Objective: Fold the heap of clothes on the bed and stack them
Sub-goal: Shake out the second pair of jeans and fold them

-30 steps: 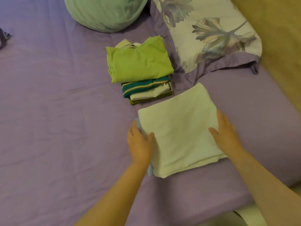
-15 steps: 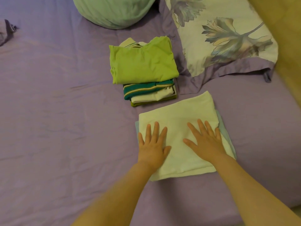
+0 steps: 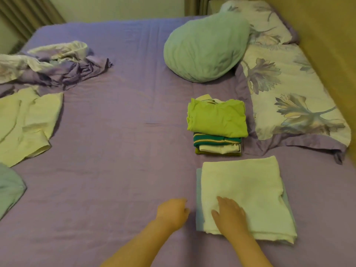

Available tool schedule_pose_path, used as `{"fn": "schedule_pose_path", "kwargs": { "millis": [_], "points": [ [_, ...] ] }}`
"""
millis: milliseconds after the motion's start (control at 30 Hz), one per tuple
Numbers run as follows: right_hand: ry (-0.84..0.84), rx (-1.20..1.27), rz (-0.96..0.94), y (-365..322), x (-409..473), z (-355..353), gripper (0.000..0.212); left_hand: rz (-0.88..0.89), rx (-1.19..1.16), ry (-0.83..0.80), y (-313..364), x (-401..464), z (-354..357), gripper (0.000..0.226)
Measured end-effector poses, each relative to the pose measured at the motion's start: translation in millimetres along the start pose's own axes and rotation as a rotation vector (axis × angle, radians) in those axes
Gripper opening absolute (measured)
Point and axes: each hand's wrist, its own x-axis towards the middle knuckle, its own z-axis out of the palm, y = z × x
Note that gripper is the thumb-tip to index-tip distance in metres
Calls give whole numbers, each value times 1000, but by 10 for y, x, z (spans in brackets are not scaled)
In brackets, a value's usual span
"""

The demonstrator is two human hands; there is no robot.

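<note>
1. Bed (image 3: pixel 125 170), purple sheet, took up nearly the whole view; used the folded stack (image 3: pixel 217 124) as landmark for everything below.
2. Floral pillow (image 3: pixel 292 105) lay just right of stack, touching its edge; pale green cushion (image 3: pixel 206 49) sat beyond it, toward the headboard end.
3. Crumpled purple/white bedding (image 3: pixel 57 62) lay far left & beyond stack; unfolded yellow garment (image 3: pixel 27 122) far left, well apart. Prob. what's left of the heap.
4. Folded white cloth (image 3: pixel 244 195) lay just in front of stack, not touching, on top of a pale blue piece (image 3: pixel 199 218) showing at its left edge.
5. Right hand (image 3: pixel 229 214) rested flat on near-left part of white cloth, fingers straight, nothing gripped.
6. Left hand (image 3: pixel 173 212) sat on sheet just left of that cloth, apart from it, fingers loosely curled, holding nothing.
7. Judged step: white cloth done, next item due. To do well: press out creases, square edges w/ blue piece, then reach far left for yellow garment w/o dragging the pile.
</note>
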Motion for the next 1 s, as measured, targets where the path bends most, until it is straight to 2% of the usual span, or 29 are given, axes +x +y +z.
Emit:
{"fn": "schedule_pose_path", "kwargs": {
  "millis": [167, 333, 500, 767, 1000],
  "points": [
    [46, -38, -171, -818, -403, -74, 35, -110, -80, 53, -747, -644, -191, 39],
    [91, -88, -325, -1729, -754, -140, 40, -202, -130, 71, -1540, -1351, -268, 39],
    [118, -102, -422, -2921, -1226, -44, 42, -262, -243, 164, -2662, -2151, -395, 40],
    [32, -137, -576, -4978, -1897, 482, 42, -422, -388, 299, -4536, -3336, -472, 41],
    [-34, -160, -736, -6199, -2337, 809, 44, -533, -463, 461, -5386, -3918, -333, 35]
  ]
}}
